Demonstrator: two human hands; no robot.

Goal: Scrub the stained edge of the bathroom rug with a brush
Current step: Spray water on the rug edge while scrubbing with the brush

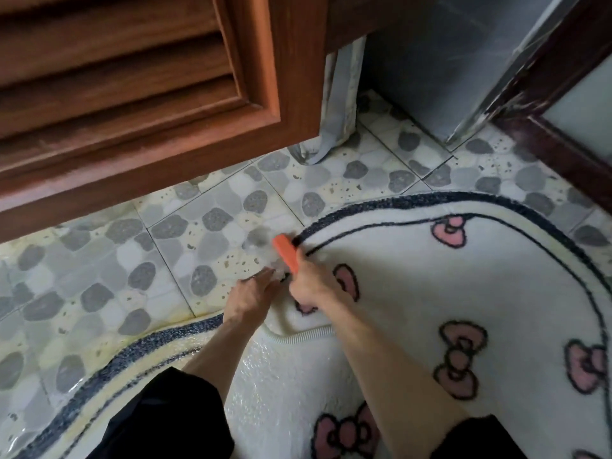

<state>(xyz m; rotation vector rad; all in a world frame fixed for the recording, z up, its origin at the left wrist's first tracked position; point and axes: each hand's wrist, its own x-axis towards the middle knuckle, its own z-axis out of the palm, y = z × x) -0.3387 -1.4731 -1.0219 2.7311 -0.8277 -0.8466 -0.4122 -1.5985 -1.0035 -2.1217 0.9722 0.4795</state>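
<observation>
A white fluffy rug [447,276] with pink bows and a dark blue border lies on the pebble-pattern tile floor. Its left edge is folded over, so the shiny underside [291,385] faces up. My right hand [309,283] grips an orange brush [286,251] whose far end sits at the rug's dark border, blurred by motion. My left hand [253,294] is just left of it and pinches the rug's edge against the floor, fingers curled. The bristles are hidden under the brush.
A brown louvred cabinet door [132,94] overhangs the floor at the upper left. A grey panel [440,67] and a dark door frame [556,127] stand at the upper right. My knees in black shorts [159,422] are at the bottom.
</observation>
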